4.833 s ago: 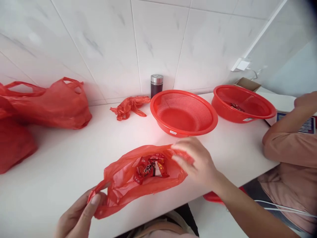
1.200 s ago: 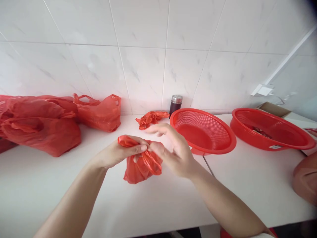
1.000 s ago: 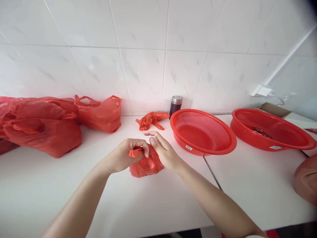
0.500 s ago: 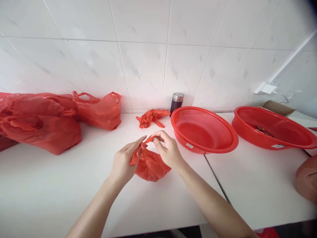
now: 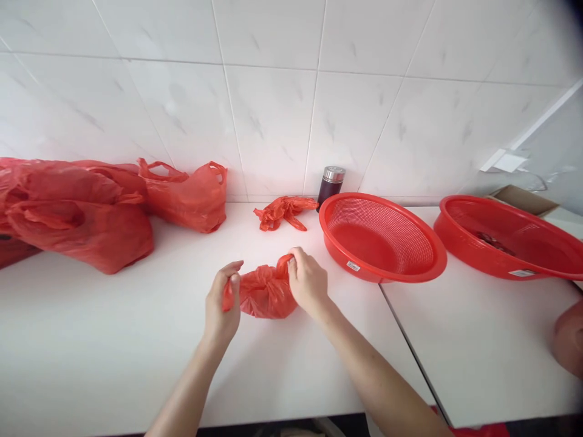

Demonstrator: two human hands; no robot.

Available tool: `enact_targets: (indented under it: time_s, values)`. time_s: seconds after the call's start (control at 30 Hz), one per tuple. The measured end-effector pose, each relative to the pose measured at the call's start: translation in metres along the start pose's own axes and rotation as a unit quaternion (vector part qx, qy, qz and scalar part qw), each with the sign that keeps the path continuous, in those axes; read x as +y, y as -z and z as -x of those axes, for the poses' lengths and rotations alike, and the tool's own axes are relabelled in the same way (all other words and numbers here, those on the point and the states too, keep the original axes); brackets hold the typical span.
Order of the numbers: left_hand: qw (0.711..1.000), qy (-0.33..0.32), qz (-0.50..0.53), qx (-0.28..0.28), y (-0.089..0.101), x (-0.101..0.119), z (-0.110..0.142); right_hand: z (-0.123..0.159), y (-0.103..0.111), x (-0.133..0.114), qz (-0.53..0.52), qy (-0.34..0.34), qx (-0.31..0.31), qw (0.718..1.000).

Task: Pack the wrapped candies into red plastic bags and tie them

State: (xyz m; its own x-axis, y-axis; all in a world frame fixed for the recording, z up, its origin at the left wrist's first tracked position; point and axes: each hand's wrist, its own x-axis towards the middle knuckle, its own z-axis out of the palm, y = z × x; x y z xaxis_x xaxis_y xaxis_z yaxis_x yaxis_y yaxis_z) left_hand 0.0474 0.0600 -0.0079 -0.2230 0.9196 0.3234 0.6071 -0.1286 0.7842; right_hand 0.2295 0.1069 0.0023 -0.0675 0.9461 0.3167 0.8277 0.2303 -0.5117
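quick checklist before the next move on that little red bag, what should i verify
1. Left hand pinches one end of the small red bag: ok.
2. Right hand grips the other end: ok.
3. Bag rests on the white counter: ok.
4. Knot fully tight: cannot tell.
5. Bag's contents all inside: cannot tell, the plastic hides them.
6. Near red basket stands apart from the hands: ok.
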Motion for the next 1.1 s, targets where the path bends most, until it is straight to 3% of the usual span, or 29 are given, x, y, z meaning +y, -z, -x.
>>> enact_targets:
  time_s: [0.07,0.17,0.37,0.53,0.73,0.9,1.1]
  values:
    - [0.999,0.01,-0.03,-0.032,-0.012,-0.004,-0.01,0.003,-0.009,-0.009,0.036,0.022,-0.031,0.999]
    - [0.992,0.023,-0.093,-0.085,-0.019,-0.014,-0.021,-0.001,-0.017,-0.002,0.07,0.009,-0.085,0.994]
    - [0.965,0.055,-0.202,-0.156,-0.013,-0.028,-0.043,-0.034,-0.017,0.035,0.091,-0.036,-0.09,0.991]
    - [0.941,0.083,-0.268,-0.188,-0.025,-0.035,-0.07,-0.056,-0.035,0.043,0.09,-0.051,-0.126,0.987]
    - [0.924,0.066,-0.321,-0.195,-0.043,-0.048,-0.082,-0.061,-0.053,0.048,0.075,-0.073,-0.139,0.985]
    - [0.926,0.043,-0.331,-0.174,-0.046,-0.055,-0.075,-0.064,-0.045,0.05,0.021,-0.095,-0.148,0.984]
    - [0.938,0.04,-0.316,-0.139,-0.044,-0.053,-0.071,-0.037,-0.04,0.033,-0.027,-0.032,-0.147,0.988]
